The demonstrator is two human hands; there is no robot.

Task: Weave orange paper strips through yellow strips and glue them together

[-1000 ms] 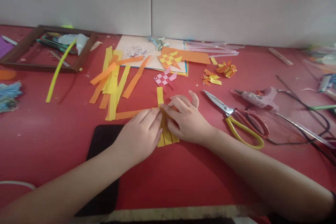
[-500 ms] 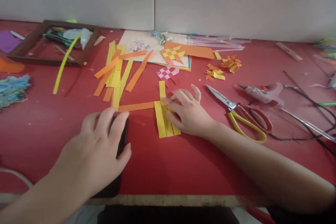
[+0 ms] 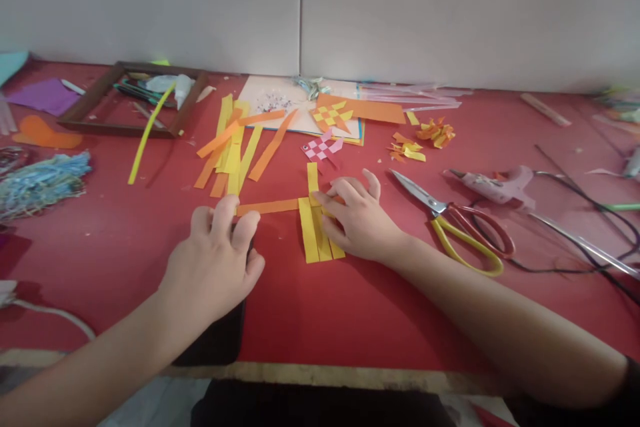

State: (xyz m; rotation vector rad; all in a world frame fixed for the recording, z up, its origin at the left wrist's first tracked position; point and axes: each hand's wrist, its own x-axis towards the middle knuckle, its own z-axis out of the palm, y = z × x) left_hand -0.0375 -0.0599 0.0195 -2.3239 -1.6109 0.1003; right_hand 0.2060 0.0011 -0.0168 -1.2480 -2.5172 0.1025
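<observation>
My right hand [image 3: 361, 219] lies flat with its fingers spread on a small weave of yellow paper strips [image 3: 310, 240], pinning them to the red table [image 3: 350, 307]. An orange strip [image 3: 270, 206] runs left from that weave. My left hand [image 3: 216, 268] rests on a black flat object [image 3: 220, 340] near the table's front edge. Its fingers curl over the object's far edge and its thumb lies on the right side. The fingertips are close to the orange strip's left end.
Loose yellow and orange strips [image 3: 233, 147] lie behind my left hand. A pink woven fish [image 3: 323, 148] and an orange-yellow one [image 3: 333, 115] are further back. Scissors [image 3: 465, 227], a glue gun [image 3: 493, 187] and cables are right. A wooden frame [image 3: 125, 128] and blue yarn [image 3: 43, 180] are left.
My left hand left the weave and moved left and back onto the black flat object, then bent its fingers over its far edge. My right hand stayed on the strips.
</observation>
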